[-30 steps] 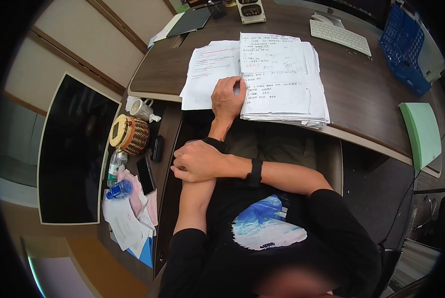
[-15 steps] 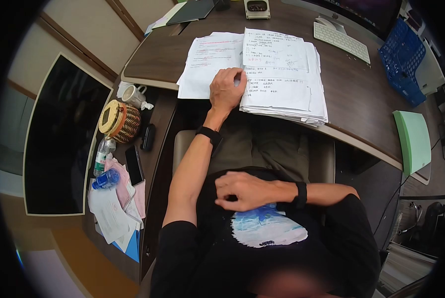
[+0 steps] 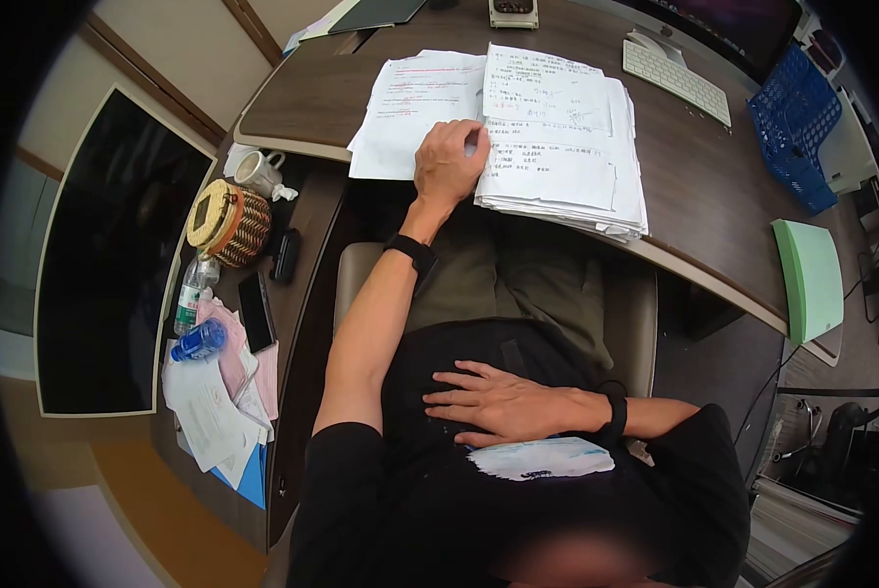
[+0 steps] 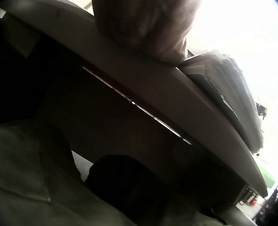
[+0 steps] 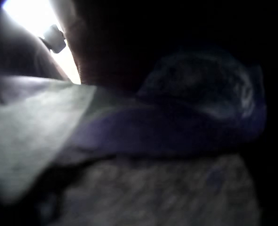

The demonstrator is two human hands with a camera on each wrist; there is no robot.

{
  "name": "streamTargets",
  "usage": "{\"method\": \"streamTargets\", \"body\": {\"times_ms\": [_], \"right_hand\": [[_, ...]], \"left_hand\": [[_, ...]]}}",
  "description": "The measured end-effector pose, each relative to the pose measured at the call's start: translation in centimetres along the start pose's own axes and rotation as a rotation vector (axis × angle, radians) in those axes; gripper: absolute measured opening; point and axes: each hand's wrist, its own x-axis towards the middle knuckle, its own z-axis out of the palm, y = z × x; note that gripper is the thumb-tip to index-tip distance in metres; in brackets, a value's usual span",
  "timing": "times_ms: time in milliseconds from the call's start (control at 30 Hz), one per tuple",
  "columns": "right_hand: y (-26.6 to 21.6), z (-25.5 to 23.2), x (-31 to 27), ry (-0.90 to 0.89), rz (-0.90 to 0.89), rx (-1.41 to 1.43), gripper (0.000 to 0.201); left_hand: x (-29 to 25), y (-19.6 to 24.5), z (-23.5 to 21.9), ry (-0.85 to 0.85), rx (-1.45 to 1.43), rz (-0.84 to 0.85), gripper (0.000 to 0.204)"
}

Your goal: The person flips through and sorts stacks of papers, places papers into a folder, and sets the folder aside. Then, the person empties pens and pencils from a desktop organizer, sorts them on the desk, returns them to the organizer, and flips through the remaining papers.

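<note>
My left hand (image 3: 449, 160) rests on the papers at the desk's front edge, its fingers loosely bent. It lies where the flat printed sheets (image 3: 400, 142) meet the thick stack of handwritten pages (image 3: 547, 181). In the left wrist view the underside of this hand (image 4: 146, 28) shows at the desk edge beside the stack (image 4: 228, 89); its fingertips are hidden. My right hand (image 3: 508, 404) lies flat across the front of the black shirt (image 3: 410, 490), fingers spread and holding nothing. The right wrist view is dark and blurred, filled by the shirt's print (image 5: 167, 193).
A keyboard (image 3: 675, 80), a blue basket (image 3: 797, 127) and a green box-like item (image 3: 807, 279) stand to the right. At left are a mug (image 3: 260, 171), a woven basket (image 3: 233, 220), bottles (image 3: 199, 340), a phone (image 3: 256, 311) and a dark monitor (image 3: 116, 265).
My right hand has let go of the left forearm, moved back toward the body and flattened on the shirt. The left hand has stayed on the papers while the head view shifted.
</note>
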Motion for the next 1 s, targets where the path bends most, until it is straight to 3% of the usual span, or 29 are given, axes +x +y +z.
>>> {"method": "streamTargets", "body": {"times_ms": [133,200,233,300,367,433,467,500,633,767,867,1000], "right_hand": [[-0.2,-0.2,-0.7,0.034,-0.035,0.053,0.057],[-0.5,-1.4,-1.2,0.042,-0.084,0.217,0.048],[-0.7,-2.8,-1.5,0.043,-0.082,0.219,0.048],[-1.1,-7.5,-2.2,0.084,0.042,0.504,0.036],[-1.0,-11.7,-3.5,0.442,0.099,0.303,0.023],[-0.4,-16.4,-5.6,0.624,0.362,0.19,0.018],[0.8,-18.9,-6.5,0.746,0.392,0.086,0.016],[4.2,-20.7,-8.0,0.92,0.303,0.02,0.016],[14.9,-29.5,-12.0,1.226,0.384,0.286,0.028],[24.3,-32.8,-14.7,1.254,0.451,0.265,0.03],[28.2,-33.5,-15.9,1.327,0.548,0.367,0.03],[31.2,-32.8,-17.2,1.284,0.684,0.136,0.03]], "left_hand": [[0.1,0.2,-0.2,0.001,-0.007,0.0,0.018],[0.2,0.1,-0.2,-0.001,-0.002,-0.001,0.019],[0.1,0.1,-0.1,-0.007,-0.001,-0.001,0.019],[0.1,0.0,0.0,-0.002,-0.017,-0.003,0.019],[-0.1,0.0,0.0,0.007,-0.029,-0.008,0.018],[0.0,0.0,-0.1,0.006,-0.022,-0.003,0.02],[0.1,0.0,-0.1,0.01,-0.022,-0.001,0.02],[0.1,0.0,-0.2,-0.002,-0.022,0.001,0.02],[0.0,0.0,-0.2,-0.01,-0.029,-0.006,0.023],[0.1,0.1,-0.4,-0.023,-0.036,-0.036,0.025],[0.3,-0.3,-0.5,-0.047,-0.061,-0.079,0.028],[0.5,0.1,-1.1,-0.13,-0.098,-0.154,0.033]]}}
